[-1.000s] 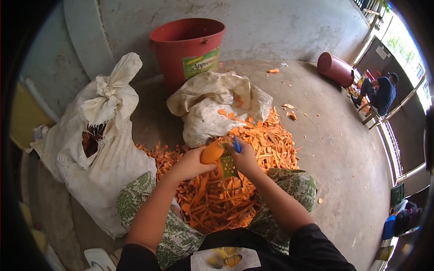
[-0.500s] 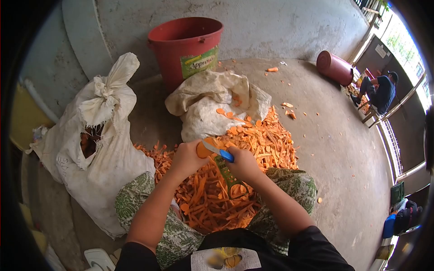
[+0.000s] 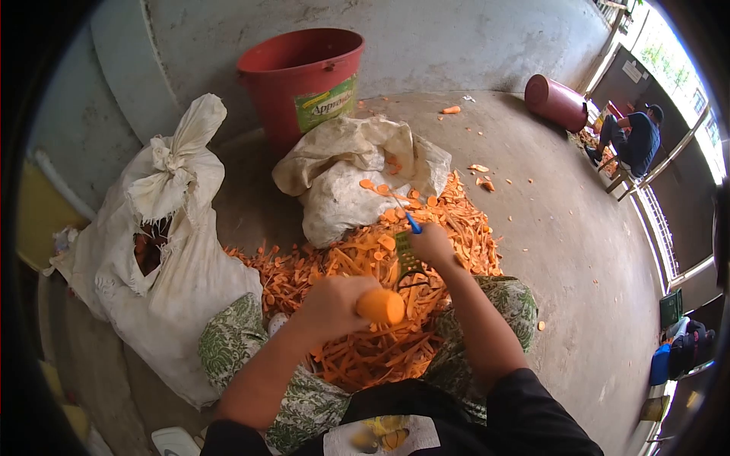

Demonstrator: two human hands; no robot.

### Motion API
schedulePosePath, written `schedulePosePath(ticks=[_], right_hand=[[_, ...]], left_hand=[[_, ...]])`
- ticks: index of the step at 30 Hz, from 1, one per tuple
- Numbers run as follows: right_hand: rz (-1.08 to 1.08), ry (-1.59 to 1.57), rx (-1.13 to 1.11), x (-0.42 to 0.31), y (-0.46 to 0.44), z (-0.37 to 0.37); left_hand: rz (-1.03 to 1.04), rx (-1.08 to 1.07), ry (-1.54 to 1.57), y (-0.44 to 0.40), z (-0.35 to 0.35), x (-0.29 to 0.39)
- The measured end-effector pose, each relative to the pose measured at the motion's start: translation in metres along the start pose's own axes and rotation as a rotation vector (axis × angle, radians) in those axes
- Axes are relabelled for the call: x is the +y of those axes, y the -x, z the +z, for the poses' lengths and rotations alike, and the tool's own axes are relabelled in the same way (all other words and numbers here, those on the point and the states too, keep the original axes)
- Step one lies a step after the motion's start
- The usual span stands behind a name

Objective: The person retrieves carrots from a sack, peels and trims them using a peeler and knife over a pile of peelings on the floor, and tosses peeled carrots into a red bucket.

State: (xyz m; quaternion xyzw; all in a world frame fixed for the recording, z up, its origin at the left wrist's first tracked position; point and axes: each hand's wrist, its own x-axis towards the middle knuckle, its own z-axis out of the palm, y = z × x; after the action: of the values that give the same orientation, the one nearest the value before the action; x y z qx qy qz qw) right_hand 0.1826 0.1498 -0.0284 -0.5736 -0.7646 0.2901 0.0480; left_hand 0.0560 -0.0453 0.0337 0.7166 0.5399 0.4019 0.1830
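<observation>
A thick orange carrot is in my left hand, its cut round end facing right, above a heap of orange peelings. My right hand is closed on the blue handle of a knife, whose blade points up and away. A green perforated peeler with a dark loop hangs at the same hand; how the fingers hold it is hidden. The two hands are apart. Thin round slices lie on the heap and on the crumpled white sack behind it.
A tied white sack with a torn opening stands at the left. Behind the heap is a red bucket. Farther right, a person sits near a tipped red bin. A carrot piece and scraps lie on the floor.
My left hand has come down and nearer with the carrot. My right hand has moved up and right with the knife, whose blade has swung away from the carrot. The view has shifted slightly.
</observation>
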Motion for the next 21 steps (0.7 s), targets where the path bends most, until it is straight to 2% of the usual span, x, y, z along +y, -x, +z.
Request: schedulePosePath(ticks=[2,4,6,8,10,11,13,15,17,18,19,20,21], right_hand=[[-0.037,-0.043,-0.058,-0.002,0.008,-0.012],[-0.087,-0.081,-0.085,-0.007,0.017,-0.022],[-0.111,-0.079,-0.065,-0.008,0.019,-0.023],[-0.147,-0.058,0.033,-0.007,0.017,-0.025],[-0.171,-0.053,0.057,-0.006,0.013,-0.026],[-0.194,-0.048,0.078,-0.007,0.011,-0.027],[-0.205,-0.057,0.074,-0.011,0.013,-0.031],[-0.21,-0.068,0.07,-0.014,0.013,-0.032],[-0.241,-0.083,0.096,-0.014,0.013,-0.032],[-0.242,-0.085,0.096,-0.013,0.012,-0.033],[-0.245,-0.072,0.104,-0.013,0.011,-0.034],[-0.249,-0.06,0.113,-0.013,0.011,-0.034],[-0.253,-0.063,0.112,-0.013,0.011,-0.034]], left_hand=[[-0.151,-0.06,-0.221,0.001,-0.004,-0.013],[-0.148,-0.098,-0.224,0.002,0.0,-0.02],[-0.213,-0.347,-0.221,0.008,0.011,-0.022],[-0.219,-0.644,-0.388,0.028,0.037,-0.038],[-0.141,-1.017,-0.554,0.049,0.062,-0.052],[-0.145,-1.013,-0.557,0.053,0.064,-0.056],[-0.093,-1.309,-0.563,0.053,0.054,-0.046],[-0.07,-1.269,-0.603,0.025,0.01,-0.055],[-0.147,-0.953,-0.89,-0.031,-0.061,-0.046],[-0.07,-0.604,-1.034,-0.054,-0.098,-0.062],[-0.077,-0.225,-1.273,-0.085,-0.131,-0.066],[-0.046,0.096,-1.38,-0.114,-0.172,-0.073],[0.072,0.415,-1.436,-0.132,-0.208,-0.054]])
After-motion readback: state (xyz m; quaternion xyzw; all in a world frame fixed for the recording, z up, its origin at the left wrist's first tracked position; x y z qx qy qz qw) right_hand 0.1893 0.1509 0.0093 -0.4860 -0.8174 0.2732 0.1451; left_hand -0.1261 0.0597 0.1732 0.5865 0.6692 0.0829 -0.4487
